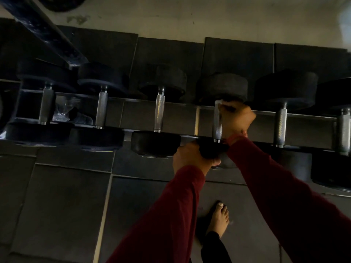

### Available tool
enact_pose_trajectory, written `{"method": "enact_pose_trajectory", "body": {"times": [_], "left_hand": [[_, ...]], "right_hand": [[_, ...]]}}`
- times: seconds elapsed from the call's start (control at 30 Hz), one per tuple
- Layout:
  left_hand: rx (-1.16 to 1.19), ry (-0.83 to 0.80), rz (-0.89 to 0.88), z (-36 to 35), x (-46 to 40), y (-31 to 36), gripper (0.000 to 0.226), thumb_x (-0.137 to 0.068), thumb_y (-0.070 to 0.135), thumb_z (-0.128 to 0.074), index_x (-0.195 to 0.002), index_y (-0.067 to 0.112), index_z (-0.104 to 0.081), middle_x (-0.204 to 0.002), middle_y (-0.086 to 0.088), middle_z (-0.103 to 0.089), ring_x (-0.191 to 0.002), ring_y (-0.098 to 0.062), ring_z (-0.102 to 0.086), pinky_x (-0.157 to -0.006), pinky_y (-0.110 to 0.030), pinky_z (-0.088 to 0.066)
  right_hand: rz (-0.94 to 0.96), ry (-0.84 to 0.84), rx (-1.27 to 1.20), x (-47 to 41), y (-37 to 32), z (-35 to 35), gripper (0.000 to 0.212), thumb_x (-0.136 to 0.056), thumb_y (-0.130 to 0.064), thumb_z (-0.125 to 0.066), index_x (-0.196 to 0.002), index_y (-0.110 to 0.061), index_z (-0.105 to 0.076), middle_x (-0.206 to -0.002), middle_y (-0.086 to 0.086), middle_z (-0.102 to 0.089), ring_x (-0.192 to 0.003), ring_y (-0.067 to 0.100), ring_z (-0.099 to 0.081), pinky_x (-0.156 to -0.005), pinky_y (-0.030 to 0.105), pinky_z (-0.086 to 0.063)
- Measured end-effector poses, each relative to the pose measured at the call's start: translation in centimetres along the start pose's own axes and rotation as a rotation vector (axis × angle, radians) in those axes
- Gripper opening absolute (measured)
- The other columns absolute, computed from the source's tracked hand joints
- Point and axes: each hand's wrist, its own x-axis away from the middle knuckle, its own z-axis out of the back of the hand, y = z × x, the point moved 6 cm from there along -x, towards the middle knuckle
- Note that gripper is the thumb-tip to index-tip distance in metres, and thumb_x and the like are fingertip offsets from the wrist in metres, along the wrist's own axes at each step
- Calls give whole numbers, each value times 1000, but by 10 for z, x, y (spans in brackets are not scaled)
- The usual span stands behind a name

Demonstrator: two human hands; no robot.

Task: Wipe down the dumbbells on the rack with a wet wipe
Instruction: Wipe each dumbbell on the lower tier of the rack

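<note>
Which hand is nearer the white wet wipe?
Right. The right hand holds the wet wipe against the dumbbell handle; the left hand grips the near weight head, below it.

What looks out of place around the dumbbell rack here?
A crumpled clear plastic bag lies below the rack, behind the two leftmost dumbbell handles. The dumbbells sit in an even row; nothing else stands out.

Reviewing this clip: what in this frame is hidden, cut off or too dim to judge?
- Wet wipe, head view: mostly hidden under the right hand; only a pale corner shows.
- Near head of the held dumbbell: covered by the left hand.
- Whether the handle is clean: too dim.
- Clear bag behind the rack: contents unreadable.
- Rightmost dumbbell: cut off by the edge.
</note>
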Motion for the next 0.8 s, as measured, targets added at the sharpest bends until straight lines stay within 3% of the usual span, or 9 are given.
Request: {"method": "enact_pose_trajectory", "body": {"times": [0.1, 0.2, 0.3, 0.47, 0.57, 0.63, 0.7, 0.8], "left_hand": [[-5, 10, -10, 2, 0, 0, 57, -57, 56, -88, -104, 29, -71, -100, 9, -73, -91, -11, -69, -84, -30, -57], [-9, 3, -7, 2, 1, -1, 55, -60, 56, -87, -104, 27, -70, -101, 9, -72, -91, -9, -66, -84, -26, -54], [-25, 2, -5, 1, 1, -1, 58, -59, 58, -86, -105, 27, -70, -102, 7, -72, -96, -13, -67, -88, -30, -55], [-44, 5, -7, 2, 0, 0, 59, -57, 60, -86, -104, 28, -71, -103, 6, -73, -97, -15, -68, -88, -32, -56], [-32, 2, 12, 2, 0, 0, 59, -56, 60, -87, -104, 28, -73, -102, 6, -74, -96, -14, -69, -88, -33, -57], [-30, 4, 11, 2, 0, 0, 60, -55, 59, -87, -104, 28, -73, -101, 6, -74, -95, -14, -69, -87, -34, -58], [-26, 7, 11, 2, 1, 0, 59, -55, 59, -88, -104, 28, -74, -100, 6, -74, -94, -13, -69, -86, -35, -58], [-28, 4, 15, 1, 2, 0, 57, -56, 60, -87, -102, 29, -74, -98, 7, -74, -92, -12, -69, -85, -34, -58]], "right_hand": [[-473, -77, -271, -11, 42, -4, 14, -66, -24, -86, -76, -29, -78, -83, -8, -76, -82, 9, -73, -82, 32, -60], [-665, -202, -475, -16, 55, -8, 18, -70, -5, -83, -81, -19, -79, -87, 1, -77, -85, 18, -75, -78, 34, -61], [-646, -329, -473, -18, 51, -8, 19, -79, -6, -79, -98, -10, -76, -95, 3, -77, -90, 16, -74, -73, 30, -61], [-555, -356, -162, -12, 50, 5, 8, -77, -14, -82, -80, -18, -76, -78, -2, -75, -71, 8, -72, -65, 28, -62], [-406, -440, 110, -2, 64, 9, 5, -78, -25, -79, -77, -21, -77, -79, -3, -76, -78, 12, -73, -79, 35, -61], [-293, -539, 254, 8, 68, 13, 7, -85, -20, -72, -84, -19, -79, -89, -3, -76, -88, 11, -70, -91, 31, -55], [-262, -579, 257, 17, 63, 18, 9, -87, -13, -71, -87, -19, -77, -89, -6, -73, -85, 3, -64, -88, 20, -49], [-344, -488, 148, 17, 64, 18, 9, -82, -19, -78, -76, -25, -75, -82, -11, -73, -82, 3, -66, -89, 24, -52]]}}
